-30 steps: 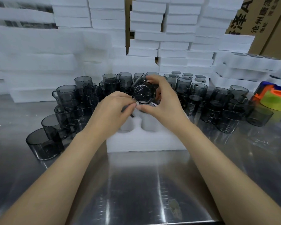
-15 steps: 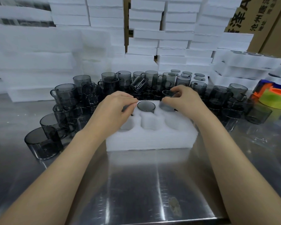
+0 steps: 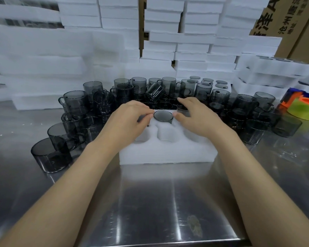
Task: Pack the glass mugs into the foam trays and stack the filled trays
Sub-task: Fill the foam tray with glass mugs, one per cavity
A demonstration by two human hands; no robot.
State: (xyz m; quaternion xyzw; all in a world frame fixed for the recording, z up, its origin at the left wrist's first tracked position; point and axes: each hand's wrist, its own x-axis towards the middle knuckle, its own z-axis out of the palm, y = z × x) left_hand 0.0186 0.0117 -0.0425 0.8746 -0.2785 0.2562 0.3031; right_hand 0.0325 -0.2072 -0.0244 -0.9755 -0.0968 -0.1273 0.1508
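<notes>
A white foam tray (image 3: 168, 152) lies on the steel table in front of me. One smoky grey glass mug (image 3: 163, 116) sits in its back middle slot. My left hand (image 3: 130, 120) curls over the back left slot and pinches a mug there that is mostly hidden. My right hand (image 3: 194, 116) grips another grey mug (image 3: 183, 110) at the back right slot. The front three slots (image 3: 168, 135) hold nothing. Several loose grey mugs (image 3: 121, 93) crowd the table behind and beside the tray.
Stacks of white foam trays (image 3: 164, 38) wall the back. Filled trays (image 3: 273, 68) stand at the right, with cardboard boxes (image 3: 284, 20) behind them. Coloured tape rolls (image 3: 305, 109) lie far right. A lone mug (image 3: 50, 154) stands near left on the steel table (image 3: 159, 202).
My right hand lowered a mug into the back middle slot, let go, and now grips another mug at the back right slot. My left hand stayed at the back left slot.
</notes>
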